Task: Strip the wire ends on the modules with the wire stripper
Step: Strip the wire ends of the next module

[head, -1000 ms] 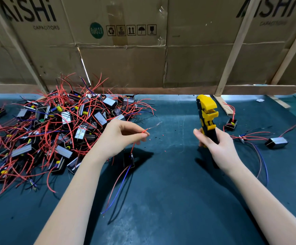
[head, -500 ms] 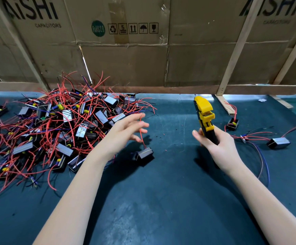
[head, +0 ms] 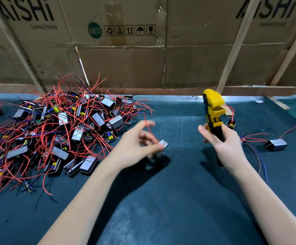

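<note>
On the dark teal surface [head: 161,200], a large tangled heap of small black-and-silver modules with red wires [head: 55,131] fills the far left, backed by brown cardboard boxes printed "AiSHi CAPACITORS" [head: 126,59] and pale wooden slats [head: 232,55]. To the right lie a finished black-and-silver module with red and blue leads [head: 275,144] and a smaller open black module [head: 231,123] just behind the tool. The right hand [head: 225,145] grips the black handle of the yellow-and-black wire stripper [head: 213,112], fingers curled round it, head upright. The left hand [head: 136,145], blurred by motion, hovers just right of the heap above a single silver-topped module [head: 162,145] resting on the surface, whose red wire [head: 148,127] rises past the fingers; whether the thumb and forefinger pinch that wire or merely brush it cannot be told. Half a second ago the left hand's fingers were spread above the module; now they curl inward, and the module sits closer under them. The stripper stays where it was.
</note>
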The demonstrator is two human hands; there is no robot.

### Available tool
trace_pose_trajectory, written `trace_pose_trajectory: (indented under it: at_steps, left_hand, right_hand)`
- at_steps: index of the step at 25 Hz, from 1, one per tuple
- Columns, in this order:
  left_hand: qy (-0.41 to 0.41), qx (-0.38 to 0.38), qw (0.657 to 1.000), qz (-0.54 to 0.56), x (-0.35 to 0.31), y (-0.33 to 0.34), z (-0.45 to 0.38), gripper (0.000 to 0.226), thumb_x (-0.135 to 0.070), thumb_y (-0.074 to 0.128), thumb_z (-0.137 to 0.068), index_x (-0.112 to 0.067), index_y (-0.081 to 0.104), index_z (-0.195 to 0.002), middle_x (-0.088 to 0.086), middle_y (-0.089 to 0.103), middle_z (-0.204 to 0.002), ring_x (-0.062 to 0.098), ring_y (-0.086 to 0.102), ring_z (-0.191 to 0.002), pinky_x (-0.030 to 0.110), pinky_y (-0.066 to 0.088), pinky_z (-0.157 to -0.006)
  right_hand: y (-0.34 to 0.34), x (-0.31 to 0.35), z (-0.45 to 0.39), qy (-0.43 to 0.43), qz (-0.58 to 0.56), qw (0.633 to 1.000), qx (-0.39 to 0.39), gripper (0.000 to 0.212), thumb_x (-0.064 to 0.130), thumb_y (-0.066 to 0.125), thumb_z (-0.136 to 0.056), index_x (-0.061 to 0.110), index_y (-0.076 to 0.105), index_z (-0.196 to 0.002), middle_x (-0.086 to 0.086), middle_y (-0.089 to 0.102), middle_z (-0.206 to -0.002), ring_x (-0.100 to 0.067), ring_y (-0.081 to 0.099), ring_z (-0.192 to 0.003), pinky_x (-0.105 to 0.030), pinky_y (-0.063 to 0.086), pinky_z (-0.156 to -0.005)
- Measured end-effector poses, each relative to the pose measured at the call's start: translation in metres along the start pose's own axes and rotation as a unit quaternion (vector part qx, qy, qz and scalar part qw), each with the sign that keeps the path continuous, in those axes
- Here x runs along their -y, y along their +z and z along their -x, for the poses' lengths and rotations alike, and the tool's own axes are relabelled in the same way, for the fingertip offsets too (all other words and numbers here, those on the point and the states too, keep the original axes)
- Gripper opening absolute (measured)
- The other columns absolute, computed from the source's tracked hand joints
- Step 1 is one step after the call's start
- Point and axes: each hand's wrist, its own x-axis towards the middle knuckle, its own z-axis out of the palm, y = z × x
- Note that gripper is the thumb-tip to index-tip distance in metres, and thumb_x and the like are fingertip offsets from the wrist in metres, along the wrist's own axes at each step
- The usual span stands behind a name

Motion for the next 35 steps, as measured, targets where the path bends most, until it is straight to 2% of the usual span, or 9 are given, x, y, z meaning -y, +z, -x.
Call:
trace_pose_trajectory:
  at_steps: [4,7,10,13,17,22,27,31,35]
  left_hand:
    - [0.073,-0.01,0.997,0.028,-0.012,0.031,-0.005,0.102,-0.04,0.071,-0.086,-0.029,-0.002,-0.156,-0.002,0.033,-0.157,-0.001,0.029,-0.143,0.024,0.026,-0.117]
    - [0.15,-0.124,0.975,-0.11,-0.01,0.005,-0.004,0.075,-0.037,0.064,-0.088,-0.021,0.028,-0.152,-0.006,0.046,-0.148,0.003,0.036,-0.14,0.024,0.027,-0.115]
    - [0.108,-0.274,0.922,-0.251,0.008,-0.027,-0.007,0.047,-0.015,0.066,-0.089,-0.01,0.052,-0.133,0.004,0.058,-0.129,0.018,0.051,-0.124,0.028,0.035,-0.105]
    - [-0.02,-0.295,0.858,-0.42,0.029,-0.046,-0.01,0.043,-0.01,0.066,-0.086,-0.005,0.054,-0.127,0.014,0.053,-0.125,0.033,0.044,-0.12,0.039,0.038,-0.098]
    - [-0.032,-0.296,0.823,-0.483,0.035,-0.047,-0.012,0.043,-0.01,0.068,-0.085,-0.007,0.057,-0.126,0.014,0.056,-0.118,0.034,0.046,-0.113,0.045,0.046,-0.084]
    - [0.02,-0.314,0.846,-0.43,0.028,-0.044,-0.009,0.027,-0.015,0.073,-0.083,-0.011,0.067,-0.109,0.006,0.062,-0.107,0.029,0.053,-0.109,0.041,0.047,-0.081]
    - [0.213,-0.194,0.892,-0.348,0.003,-0.033,-0.001,0.019,-0.016,0.074,-0.075,-0.014,0.068,-0.094,-0.005,0.061,-0.091,0.016,0.057,-0.086,0.03,0.046,-0.076]
    - [0.148,0.0,0.904,-0.4,0.001,-0.031,0.003,0.024,-0.025,0.083,-0.072,-0.014,0.066,-0.083,-0.006,0.056,-0.08,0.016,0.052,-0.078,0.038,0.047,-0.073]
    - [0.09,0.014,0.939,-0.331,0.002,-0.037,0.008,0.028,-0.047,0.081,-0.074,-0.02,0.071,-0.07,-0.01,0.065,-0.069,0.007,0.059,-0.073,0.028,0.046,-0.07]
  right_hand:
    - [-0.015,0.001,-0.007,-0.027,-0.061,0.992,-0.106,0.035,0.042,0.067,-0.08,0.009,0.058,-0.08,-0.005,0.053,-0.071,-0.021,0.047,-0.071,-0.033,0.038,-0.072]
    - [-0.023,0.0,-0.011,-0.027,-0.123,0.983,-0.135,0.018,0.031,0.066,-0.087,0.017,0.059,-0.079,0.008,0.056,-0.068,-0.017,0.051,-0.068,-0.034,0.042,-0.073]
    - [-0.016,0.002,-0.01,0.005,-0.262,0.965,-0.01,0.029,0.034,0.059,-0.088,0.005,0.057,-0.082,-0.007,0.059,-0.075,-0.026,0.056,-0.07,-0.032,0.049,-0.07]
    - [-0.008,0.002,-0.01,0.094,-0.286,0.95,0.084,0.047,0.052,0.059,-0.082,0.006,0.058,-0.082,-0.019,0.07,-0.087,-0.031,0.064,-0.075,-0.032,0.053,-0.072]
    - [-0.014,-0.008,-0.016,0.205,-0.217,0.954,0.013,0.054,0.064,0.06,-0.066,0.011,0.06,-0.078,-0.008,0.072,-0.096,-0.032,0.071,-0.081,-0.039,0.05,-0.075]
    - [-0.03,-0.021,-0.028,0.215,-0.235,0.944,-0.081,0.044,0.061,0.064,-0.074,0.017,0.058,-0.075,0.006,0.059,-0.063,-0.025,0.07,-0.078,-0.031,0.051,-0.06]
    - [-0.034,-0.026,-0.039,0.212,-0.248,0.942,-0.077,0.041,0.051,0.052,-0.092,0.013,0.057,-0.078,-0.001,0.067,-0.081,-0.028,0.068,-0.083,-0.036,0.051,-0.069]
    - [-0.029,-0.021,-0.03,0.18,-0.307,0.934,-0.029,0.046,0.052,0.049,-0.093,0.01,0.058,-0.078,-0.012,0.071,-0.079,-0.028,0.07,-0.076,-0.034,0.056,-0.076]
    - [-0.025,-0.014,-0.023,0.142,-0.279,0.95,-0.008,0.045,0.054,0.059,-0.077,0.009,0.057,-0.077,-0.012,0.059,-0.073,-0.028,0.064,-0.068,-0.028,0.056,-0.065]
